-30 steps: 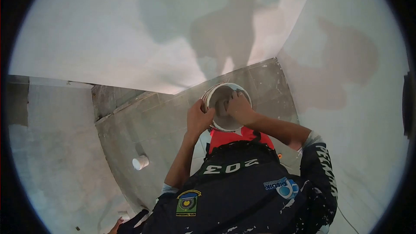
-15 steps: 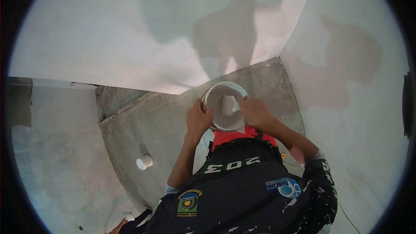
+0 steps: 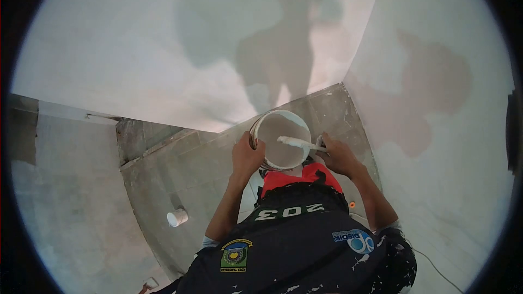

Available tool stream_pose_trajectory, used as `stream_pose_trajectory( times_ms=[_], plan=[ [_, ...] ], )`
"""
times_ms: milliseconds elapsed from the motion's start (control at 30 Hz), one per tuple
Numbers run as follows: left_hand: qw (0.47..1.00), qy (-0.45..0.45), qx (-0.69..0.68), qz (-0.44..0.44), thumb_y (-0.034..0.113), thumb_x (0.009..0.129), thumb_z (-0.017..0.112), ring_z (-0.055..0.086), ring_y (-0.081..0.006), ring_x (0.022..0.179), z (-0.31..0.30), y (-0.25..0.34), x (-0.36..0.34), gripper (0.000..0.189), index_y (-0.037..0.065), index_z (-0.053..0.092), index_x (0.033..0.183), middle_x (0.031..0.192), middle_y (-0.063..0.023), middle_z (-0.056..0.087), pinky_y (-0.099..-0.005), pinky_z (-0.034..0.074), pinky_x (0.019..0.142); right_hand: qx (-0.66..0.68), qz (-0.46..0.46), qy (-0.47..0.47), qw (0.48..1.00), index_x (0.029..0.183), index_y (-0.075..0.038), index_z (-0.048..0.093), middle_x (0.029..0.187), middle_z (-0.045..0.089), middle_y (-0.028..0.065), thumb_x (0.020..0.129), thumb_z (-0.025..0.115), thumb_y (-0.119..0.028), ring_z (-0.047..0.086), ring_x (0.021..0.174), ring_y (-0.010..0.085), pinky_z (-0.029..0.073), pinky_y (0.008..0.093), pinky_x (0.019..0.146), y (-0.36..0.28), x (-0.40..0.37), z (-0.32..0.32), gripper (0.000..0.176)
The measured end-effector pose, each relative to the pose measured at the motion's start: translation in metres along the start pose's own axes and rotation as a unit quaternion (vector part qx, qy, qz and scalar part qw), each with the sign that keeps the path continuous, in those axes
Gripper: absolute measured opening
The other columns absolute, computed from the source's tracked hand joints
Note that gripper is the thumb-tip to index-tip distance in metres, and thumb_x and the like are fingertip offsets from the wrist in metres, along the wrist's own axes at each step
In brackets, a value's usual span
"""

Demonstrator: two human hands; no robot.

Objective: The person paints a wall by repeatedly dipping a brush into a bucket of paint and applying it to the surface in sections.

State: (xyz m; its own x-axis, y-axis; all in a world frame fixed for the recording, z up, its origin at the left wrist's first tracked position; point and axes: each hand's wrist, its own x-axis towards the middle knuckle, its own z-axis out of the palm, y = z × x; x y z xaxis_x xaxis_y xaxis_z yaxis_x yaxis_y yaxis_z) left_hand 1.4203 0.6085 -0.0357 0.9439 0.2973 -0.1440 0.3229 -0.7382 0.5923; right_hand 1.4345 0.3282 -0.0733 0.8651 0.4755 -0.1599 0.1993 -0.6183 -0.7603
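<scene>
My left hand (image 3: 249,154) is closed on the left rim of a round white bucket (image 3: 260,125), its fingers wrapped over the edge. Greyish material shows inside the bucket. In my right hand (image 3: 339,155) is the handle of a whitish, coated brush (image 3: 297,142), with its head over the bucket opening. The brush lies nearly level, its tip pointing left. Both hands are in front of my dark shirt, and the bucket is above my red shorts.
A white wall (image 3: 136,49) rises ahead, another wall (image 3: 447,174) at the right. On the tiled floor (image 3: 185,179) lies a small white container (image 3: 177,218). An orange ring-shaped thing (image 3: 352,204) is near my right arm. Another person's hand (image 3: 146,288) shows at bottom left.
My right hand has moved off the bucket's rim, out to the right and slightly down. The brush has come up from inside the bucket to above its opening. My left hand stays on the rim.
</scene>
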Motion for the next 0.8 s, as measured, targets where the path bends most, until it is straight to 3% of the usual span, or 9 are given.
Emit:
stream_pose_trajectory(
  times_ms=[100,267,400,500,800],
  plan=[
    [1.0,-0.001,-0.002,0.021,0.022,0.075,0.063,0.058,-0.0354,0.057,-0.006,0.003,0.002,0.025,0.0,0.052,0.075,0.062,-0.018,0.057,-0.0445,0.043,0.056,0.026,0.019,-0.002,0.999,0.107,-0.003,0.05,0.088,0.062,0.0254,0.084,0.058,-0.014,0.06,0.086,0.0454,0.046,0.0532,0.075,-0.018,0.0,-0.006,0.027],
    [0.998,-0.01,-0.019,0.053,0.021,0.072,0.065,0.048,-0.0251,0.049,-0.021,0.012,0.002,0.026,0.0,0.051,0.07,0.056,-0.0135,0.051,-0.0384,0.038,0.05,-0.128,-0.101,-0.012,0.987,0.116,-0.003,0.052,0.089,0.065,0.0243,0.083,0.056,-0.012,0.064,0.086,0.0412,0.051,0.0495,0.076,-0.056,0.027,-0.005,0.034],
    [0.996,-0.012,-0.049,0.071,0.019,0.071,0.064,0.043,-0.0183,0.046,-0.027,0.017,0.002,0.023,0.0,0.051,0.069,0.052,-0.0107,0.046,-0.0354,0.036,0.047,-0.199,-0.082,-0.08,0.973,0.124,-0.005,0.051,0.094,0.064,0.0218,0.081,0.056,-0.013,0.064,0.09,0.037,0.052,0.0464,0.074,-0.08,0.053,0.015,0.044],
    [0.996,-0.018,-0.069,0.055,0.018,0.07,0.064,0.042,-0.0153,0.046,-0.024,0.018,0.002,0.023,-0.001,0.051,0.069,0.051,-0.0095,0.045,-0.034,0.035,0.046,-0.187,-0.119,-0.061,0.973,0.125,-0.005,0.051,0.095,0.063,0.0245,0.08,0.057,-0.012,0.066,0.086,0.0373,0.053,0.0466,0.071,-0.071,0.068,0.043,0.046],
    [0.997,-0.024,-0.057,0.045,0.018,0.071,0.064,0.043,-0.0152,0.047,-0.022,0.021,0.001,0.026,-0.002,0.049,0.067,0.052,-0.0108,0.045,-0.0348,0.036,0.046,-0.174,-0.067,-0.109,0.976,0.123,-0.005,0.052,0.093,0.065,0.0247,0.08,0.057,-0.013,0.067,0.084,0.0374,0.054,0.0471,0.069,-0.066,0.073,0.048,0.044]
  ],
)
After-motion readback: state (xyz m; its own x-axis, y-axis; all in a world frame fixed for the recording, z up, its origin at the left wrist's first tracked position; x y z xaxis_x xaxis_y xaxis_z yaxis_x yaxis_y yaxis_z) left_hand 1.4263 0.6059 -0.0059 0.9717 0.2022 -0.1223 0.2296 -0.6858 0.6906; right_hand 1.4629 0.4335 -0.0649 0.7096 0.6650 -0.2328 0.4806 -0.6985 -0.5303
